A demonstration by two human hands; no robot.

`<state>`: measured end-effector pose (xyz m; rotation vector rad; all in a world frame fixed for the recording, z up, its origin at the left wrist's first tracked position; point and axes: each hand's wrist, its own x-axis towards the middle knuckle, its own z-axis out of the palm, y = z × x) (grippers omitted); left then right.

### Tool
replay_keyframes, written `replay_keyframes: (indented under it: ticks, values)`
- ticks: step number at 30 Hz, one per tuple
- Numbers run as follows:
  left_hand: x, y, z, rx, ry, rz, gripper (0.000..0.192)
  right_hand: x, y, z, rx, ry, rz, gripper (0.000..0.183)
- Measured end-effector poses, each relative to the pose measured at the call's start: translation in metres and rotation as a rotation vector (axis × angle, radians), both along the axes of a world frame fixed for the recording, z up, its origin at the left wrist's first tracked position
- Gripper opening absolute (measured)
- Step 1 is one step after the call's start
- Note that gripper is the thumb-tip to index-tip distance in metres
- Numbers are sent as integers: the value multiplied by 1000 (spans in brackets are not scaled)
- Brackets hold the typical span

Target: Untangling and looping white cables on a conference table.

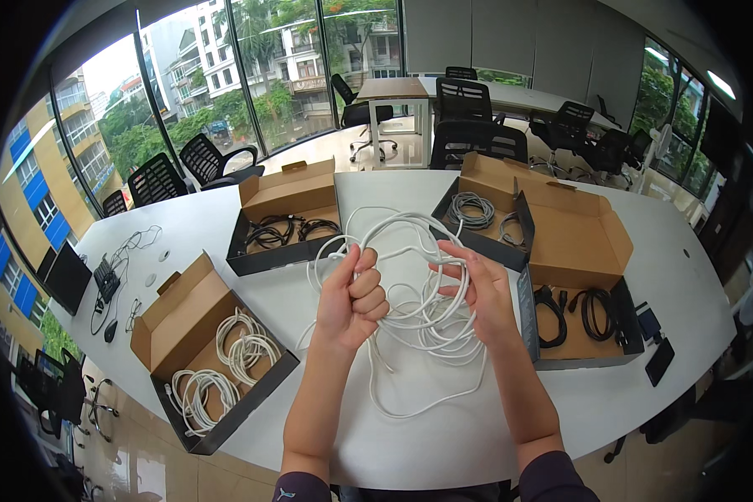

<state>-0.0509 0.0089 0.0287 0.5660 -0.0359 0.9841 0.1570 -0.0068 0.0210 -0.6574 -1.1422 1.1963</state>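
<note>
My left hand [353, 298] is closed in a fist around one side of a loosely coiled white cable [407, 216]. Opposite it, my right hand [486, 292] has its fingers curled around the other side of the loops, thumb on top. The coil hangs between both hands above the table. Beneath it lies a tangle of white cable [439, 345], and a loose length curves across the tabletop toward me. Where the held loops pass over the tangle, I cannot tell which strands belong together.
Open cardboard boxes stand around the white table [407, 458]: one with white cable coils [207, 395], one with black cables [273, 232], one with grey coils [470, 210], one with black power cords [596, 314]. A smartphone [660, 362] lies right; a monitor [64, 278] and mouse [110, 331] left.
</note>
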Motion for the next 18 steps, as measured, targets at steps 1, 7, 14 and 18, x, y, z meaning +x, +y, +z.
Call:
replay_keyframes:
  ticks: [1,7,14,18]
  values:
    - [1,0,0,3,-12,26,34,0,-1,0,35,-67,-35,40]
    - [4,-8,2,130,70,2,34,1,3,-3,11,-100,-77,41]
    - [9,-10,-1,114,115,22,35,6,9,-8,-126,34,-29,41]
    - [23,-12,-6,119,182,-63,34,8,13,-11,-325,290,88,30]
